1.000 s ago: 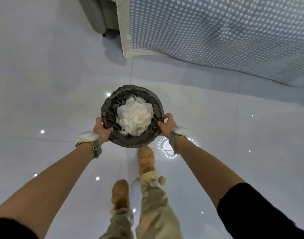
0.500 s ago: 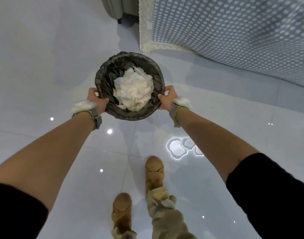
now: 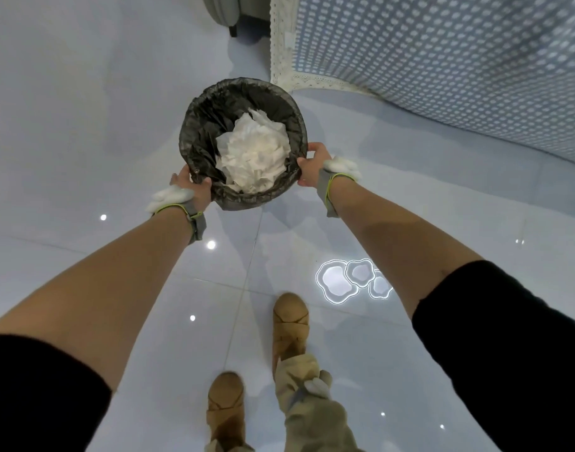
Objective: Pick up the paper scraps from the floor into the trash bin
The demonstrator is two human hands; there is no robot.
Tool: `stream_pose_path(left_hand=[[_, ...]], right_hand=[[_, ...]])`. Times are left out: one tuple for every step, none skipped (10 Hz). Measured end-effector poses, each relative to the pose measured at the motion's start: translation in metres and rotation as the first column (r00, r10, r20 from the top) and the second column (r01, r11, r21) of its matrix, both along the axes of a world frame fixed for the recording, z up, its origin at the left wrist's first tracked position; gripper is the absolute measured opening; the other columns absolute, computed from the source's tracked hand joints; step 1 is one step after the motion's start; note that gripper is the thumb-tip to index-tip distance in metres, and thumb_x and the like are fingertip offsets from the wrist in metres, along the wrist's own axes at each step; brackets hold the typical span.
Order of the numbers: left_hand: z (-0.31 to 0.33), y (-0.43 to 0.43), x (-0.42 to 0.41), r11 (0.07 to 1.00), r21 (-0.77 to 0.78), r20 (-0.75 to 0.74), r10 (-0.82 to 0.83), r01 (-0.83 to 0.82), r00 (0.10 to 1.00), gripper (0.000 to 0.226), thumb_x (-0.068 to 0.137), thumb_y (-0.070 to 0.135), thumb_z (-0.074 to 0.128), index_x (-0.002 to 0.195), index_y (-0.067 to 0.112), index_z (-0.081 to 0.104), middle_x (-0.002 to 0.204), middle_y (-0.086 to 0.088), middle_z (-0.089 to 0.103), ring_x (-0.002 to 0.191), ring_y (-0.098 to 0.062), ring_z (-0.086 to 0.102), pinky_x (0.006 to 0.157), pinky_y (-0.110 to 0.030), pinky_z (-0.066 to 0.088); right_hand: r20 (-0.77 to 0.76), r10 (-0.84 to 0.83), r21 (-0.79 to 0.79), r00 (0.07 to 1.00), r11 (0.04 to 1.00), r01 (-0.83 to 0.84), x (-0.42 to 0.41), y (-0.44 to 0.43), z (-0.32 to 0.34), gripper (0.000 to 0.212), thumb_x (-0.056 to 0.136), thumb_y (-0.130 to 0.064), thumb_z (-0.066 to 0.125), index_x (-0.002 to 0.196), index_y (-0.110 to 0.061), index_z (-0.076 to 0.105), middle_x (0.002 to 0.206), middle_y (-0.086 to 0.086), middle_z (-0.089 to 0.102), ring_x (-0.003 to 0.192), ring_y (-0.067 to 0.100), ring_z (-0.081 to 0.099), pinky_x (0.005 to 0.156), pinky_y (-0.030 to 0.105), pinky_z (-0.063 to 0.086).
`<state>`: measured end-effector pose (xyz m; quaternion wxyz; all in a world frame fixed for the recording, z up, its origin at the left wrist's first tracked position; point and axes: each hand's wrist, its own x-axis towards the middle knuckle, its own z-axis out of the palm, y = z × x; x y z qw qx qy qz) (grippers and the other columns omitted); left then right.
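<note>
toward the upper middle of the frame we hold the trash bin (image 3: 207, 125), paper scraps (image 3: 253, 154) heaped inside, left hand (image 3: 194, 190) and right hand (image 3: 312, 167) gripping opposite sides of its rim, so we should carry it level.

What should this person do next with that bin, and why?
Probably lower the trash bin onto the floor and let go: the left hand and right hand both grip its rim, the paper scraps sit inside, and no scraps show on the visible floor.
</note>
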<state>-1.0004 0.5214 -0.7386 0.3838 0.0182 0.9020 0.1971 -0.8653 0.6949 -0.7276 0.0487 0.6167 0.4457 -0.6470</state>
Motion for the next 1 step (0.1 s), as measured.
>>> stream_pose_path(left_hand=[[0.0104, -0.0073, 0.0078, 0.986, -0.149, -0.075, -0.092, 0.080, 0.993, 0.067, 0.093, 0.050, 0.037, 0.150, 0.021, 0.016, 0.159, -0.007, 0.005, 0.142, -0.035, 0.025, 0.117, -0.044, 0.021]], right_hand=[[0.066, 0.112, 0.129, 0.992, 0.984, -0.119, 0.0164, -0.0070, -0.0064, 0.037, 0.096, -0.021, 0.042, 0.131, -0.016, 0.033, 0.110, 0.013, 0.055, 0.090, 0.030, 0.059, 0.083, 0.039, 0.053]])
